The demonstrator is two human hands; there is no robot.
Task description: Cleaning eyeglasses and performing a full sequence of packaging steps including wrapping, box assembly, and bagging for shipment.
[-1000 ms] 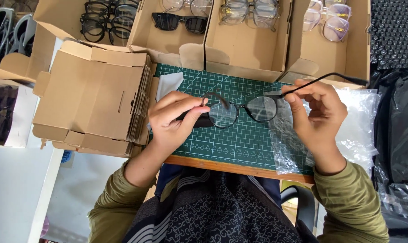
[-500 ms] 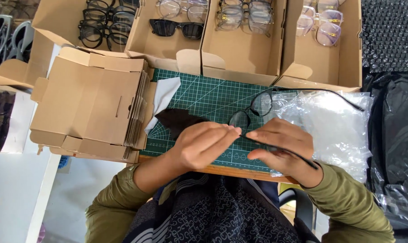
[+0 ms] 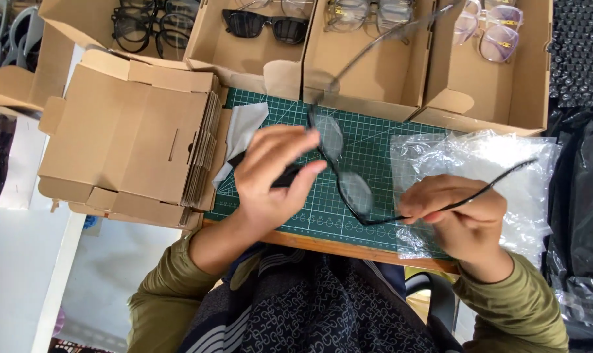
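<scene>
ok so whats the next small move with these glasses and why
Probably keep wiping. The left hand presses a dark cloth against the upper lens, while the right hand pinches one arm of the glasses over the green mat. The lower lens is bare of the cloth, so sliding the cloth down to it looks like the natural next move.

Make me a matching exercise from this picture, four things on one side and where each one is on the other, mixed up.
Things:
1. eyeglasses
2. dark cloth
3. clear plastic bag
4. stack of flat cardboard boxes

Places:
A. under the right hand, on the cutting mat
B. in the left hand
C. left of the mat
D. held between both hands

Pairs: 1-D, 2-B, 3-A, 4-C
</scene>
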